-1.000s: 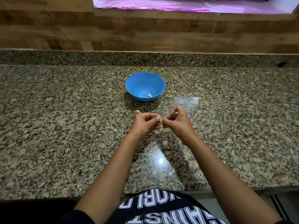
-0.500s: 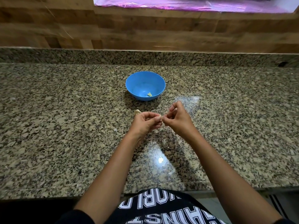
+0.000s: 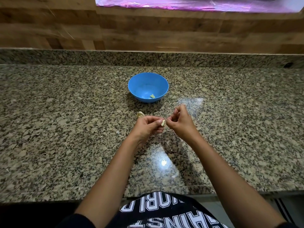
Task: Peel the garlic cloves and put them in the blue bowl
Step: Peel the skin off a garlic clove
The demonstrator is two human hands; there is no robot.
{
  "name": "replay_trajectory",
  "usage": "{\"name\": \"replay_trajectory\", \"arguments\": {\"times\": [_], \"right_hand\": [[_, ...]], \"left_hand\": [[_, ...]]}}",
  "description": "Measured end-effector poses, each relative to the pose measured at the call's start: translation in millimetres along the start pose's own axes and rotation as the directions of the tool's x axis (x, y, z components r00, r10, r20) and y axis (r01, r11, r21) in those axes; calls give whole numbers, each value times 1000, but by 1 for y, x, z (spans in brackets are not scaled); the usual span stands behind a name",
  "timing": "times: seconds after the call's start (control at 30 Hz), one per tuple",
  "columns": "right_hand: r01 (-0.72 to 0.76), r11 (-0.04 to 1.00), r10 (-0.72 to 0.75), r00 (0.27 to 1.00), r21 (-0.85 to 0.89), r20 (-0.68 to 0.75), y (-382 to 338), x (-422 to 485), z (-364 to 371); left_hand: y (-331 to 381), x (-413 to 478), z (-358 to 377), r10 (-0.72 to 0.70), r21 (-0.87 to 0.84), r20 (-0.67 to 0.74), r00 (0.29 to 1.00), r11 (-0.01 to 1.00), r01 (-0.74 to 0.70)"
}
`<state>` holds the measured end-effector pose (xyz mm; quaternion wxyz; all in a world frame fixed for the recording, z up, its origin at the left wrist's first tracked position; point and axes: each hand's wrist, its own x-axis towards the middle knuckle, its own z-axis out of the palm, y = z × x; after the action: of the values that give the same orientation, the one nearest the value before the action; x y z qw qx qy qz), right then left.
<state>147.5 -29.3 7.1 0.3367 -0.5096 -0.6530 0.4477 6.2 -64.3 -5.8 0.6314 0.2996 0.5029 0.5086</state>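
Pinching a small pale garlic clove (image 3: 163, 122) between thumb and fingertips of the left hand (image 3: 146, 127), with the clove's end poking out toward the right. Just beside it, the right hand (image 3: 179, 122), fingers curled, thumb and forefinger pressed together close to the clove's end; cannot tell whether any skin is caught between them. Both held a little above the stone, nearer than the bowl.

Underneath, a wide speckled granite counter (image 3: 65, 129), glossy, with a bright spot of reflected light near the front edge. Behind that, a low granite upstand, then a wooden plank wall (image 3: 148, 35) with a strip of shiny pink film (image 3: 164, 5) along the top. At the bottom edge, a black shirt (image 3: 164, 211) with white block letters, and two bare forearms.

Near the middle of the counter, a blue bowl (image 3: 131, 86), upright, apart from the hands. Inside, low on the near right of the bottom, one small yellowish peeled clove (image 3: 152, 96). On the granite between bowl and left hand, just behind the knuckles, another pale garlic piece (image 3: 140, 114), partly hidden by the hand.
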Motion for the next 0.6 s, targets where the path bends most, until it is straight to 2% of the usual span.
{"name": "replay_trajectory", "arguments": {"times": [0.13,0.23,0.4,0.5,0.6], "right_hand": [[-40,995,39,999,-90,-5,2,1,-2],[-67,984,77,996,-164,54,3,0,0],[-75,991,89,987,-113,132,-4,-8,-1],[-79,997,82,984,-27,160,-8,-9,1],[-64,996,70,991,-58,113,-7,-8,4]], "left_hand": [[-1,0,-4,-50,-47,17,999,998,51],[-2,-1,-6,-64,-96,34,997,993,67],[-2,0,-5,-25,-117,-26,999,993,22],[-2,1,-4,43,10,-59,997,999,-43],[-2,1,-1,122,183,-67,990,977,-108]]}}
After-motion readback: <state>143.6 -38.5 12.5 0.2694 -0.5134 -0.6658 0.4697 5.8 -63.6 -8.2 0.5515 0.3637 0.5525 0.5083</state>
